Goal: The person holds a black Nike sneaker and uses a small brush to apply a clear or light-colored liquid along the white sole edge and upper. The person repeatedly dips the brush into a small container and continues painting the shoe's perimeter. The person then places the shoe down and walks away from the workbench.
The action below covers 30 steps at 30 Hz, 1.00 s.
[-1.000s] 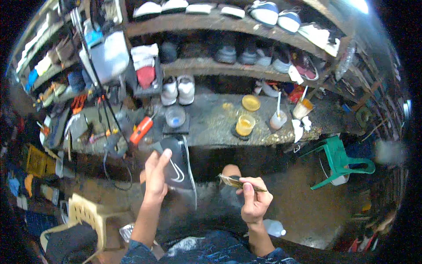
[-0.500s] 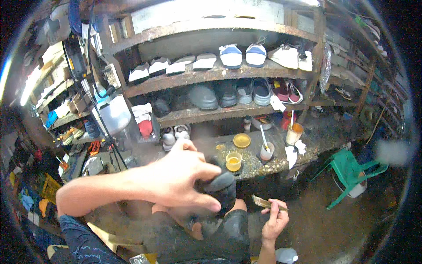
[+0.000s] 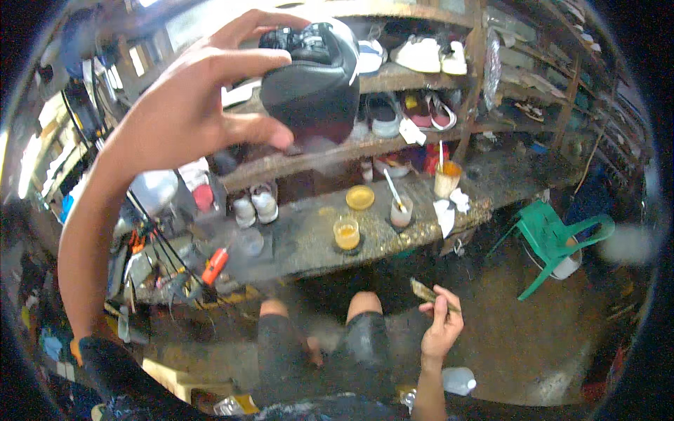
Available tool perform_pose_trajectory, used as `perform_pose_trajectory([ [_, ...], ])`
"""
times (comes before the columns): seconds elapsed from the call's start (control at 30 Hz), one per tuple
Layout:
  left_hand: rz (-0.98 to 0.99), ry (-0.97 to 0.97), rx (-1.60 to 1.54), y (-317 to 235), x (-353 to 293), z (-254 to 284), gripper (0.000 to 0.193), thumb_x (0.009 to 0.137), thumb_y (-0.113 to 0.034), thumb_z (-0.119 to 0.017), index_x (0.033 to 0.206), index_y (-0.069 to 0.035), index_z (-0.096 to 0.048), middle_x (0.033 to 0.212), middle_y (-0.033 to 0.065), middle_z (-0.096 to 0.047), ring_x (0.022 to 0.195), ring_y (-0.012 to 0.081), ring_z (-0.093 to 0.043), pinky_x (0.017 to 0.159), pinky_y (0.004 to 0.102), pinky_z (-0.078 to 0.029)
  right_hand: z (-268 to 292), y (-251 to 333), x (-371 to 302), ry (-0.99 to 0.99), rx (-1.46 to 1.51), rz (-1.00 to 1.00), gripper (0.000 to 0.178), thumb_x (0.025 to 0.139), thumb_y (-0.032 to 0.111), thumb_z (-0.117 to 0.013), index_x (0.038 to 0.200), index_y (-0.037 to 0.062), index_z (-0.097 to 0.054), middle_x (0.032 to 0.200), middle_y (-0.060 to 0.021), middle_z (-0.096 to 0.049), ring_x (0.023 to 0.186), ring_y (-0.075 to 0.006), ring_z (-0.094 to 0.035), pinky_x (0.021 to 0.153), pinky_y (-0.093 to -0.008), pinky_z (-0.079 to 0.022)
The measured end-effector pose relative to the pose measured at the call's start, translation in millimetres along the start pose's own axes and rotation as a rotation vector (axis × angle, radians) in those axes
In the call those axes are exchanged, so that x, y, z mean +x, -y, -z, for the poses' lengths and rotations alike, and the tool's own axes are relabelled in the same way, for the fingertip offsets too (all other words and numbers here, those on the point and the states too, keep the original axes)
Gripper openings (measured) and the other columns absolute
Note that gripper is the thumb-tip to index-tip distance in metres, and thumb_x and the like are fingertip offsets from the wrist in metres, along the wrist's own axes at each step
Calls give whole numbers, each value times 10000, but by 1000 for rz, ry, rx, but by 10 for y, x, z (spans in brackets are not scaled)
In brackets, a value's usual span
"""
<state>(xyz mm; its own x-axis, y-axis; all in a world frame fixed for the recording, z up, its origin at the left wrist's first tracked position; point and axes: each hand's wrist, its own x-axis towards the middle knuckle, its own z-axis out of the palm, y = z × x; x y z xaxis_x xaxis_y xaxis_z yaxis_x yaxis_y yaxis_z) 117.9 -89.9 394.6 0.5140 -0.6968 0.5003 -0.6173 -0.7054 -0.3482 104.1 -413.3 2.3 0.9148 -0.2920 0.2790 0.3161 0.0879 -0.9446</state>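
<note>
Raised high in front of me, my left hand grips a black laced shoe between thumb and fingers. The shoe's rounded black end faces me, and part of the shelves is hidden behind it. Low on the right, my right hand pinches a small flat brush whose tip points up and left. On the bench ahead stands an open jar of amber liquid, with a round yellow lid behind it. A clear cup with a white-handled stick in it stands to the jar's right.
A grimy workbench runs across in front of my knees. Shelves behind hold several shoes, including white sneakers. An orange-stained container and a red tool rest on the bench. A green plastic chair stands right.
My left hand has lifted the black shoe from above my lap up and forward, before the shelves. My right hand keeps the brush, nearly in place. The view has shifted.
</note>
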Motion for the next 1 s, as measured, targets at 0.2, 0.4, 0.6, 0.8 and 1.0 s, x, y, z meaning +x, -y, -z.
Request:
perform_pose_trajectory([
  [0.2,179,182,-234,50,-614,-332,582,718,-287,-884,1221,-54,-708,1465,154,-544,1356,371,-513,1134,468,-404,191,-41,-90,3,-31,14,253,1089,156,-545,1147,-43,-690,1089,-104,-706,748,-133,-660,734,-273,-525],
  [0.4,441,434,-234,58,-1407,-746,582,700,-263,-911,1171,-13,-677,1514,156,-493,1390,390,-482,1151,475,-408,282,-215,-100,-23,-119,-58,247,1097,189,-538,1114,-1,-694,1024,-53,-701,710,-82,-631,621,-237,-433],
  [0.6,503,364,-170,309,-1764,-1192,586,747,-313,-896,1197,-14,-667,1486,177,-507,1378,395,-486,1143,468,-415,-97,-129,-87,50,-114,-27,251,1092,199,-554,1117,-4,-701,1006,-45,-696,715,-94,-631,652,-243,-451],
  [0.8,455,224,-288,320,-1825,-1428,593,714,-244,-913,1188,3,-658,1477,209,-512,1407,430,-463,1159,484,-405,-460,-30,-205,129,-64,-14,230,1079,136,-560,1126,-34,-707,1135,-104,-713,732,-126,-672,725,-279,-534],
  [1.0,294,255,-364,224,-1999,-1719,570,745,-230,-899,1199,-65,-596,1549,219,-439,1494,527,-312,1202,551,-358,-479,-78,-262,99,-53,-43,255,1091,166,-544,1149,-29,-697,1117,-98,-707,715,-126,-662,708,-273,-533],
])
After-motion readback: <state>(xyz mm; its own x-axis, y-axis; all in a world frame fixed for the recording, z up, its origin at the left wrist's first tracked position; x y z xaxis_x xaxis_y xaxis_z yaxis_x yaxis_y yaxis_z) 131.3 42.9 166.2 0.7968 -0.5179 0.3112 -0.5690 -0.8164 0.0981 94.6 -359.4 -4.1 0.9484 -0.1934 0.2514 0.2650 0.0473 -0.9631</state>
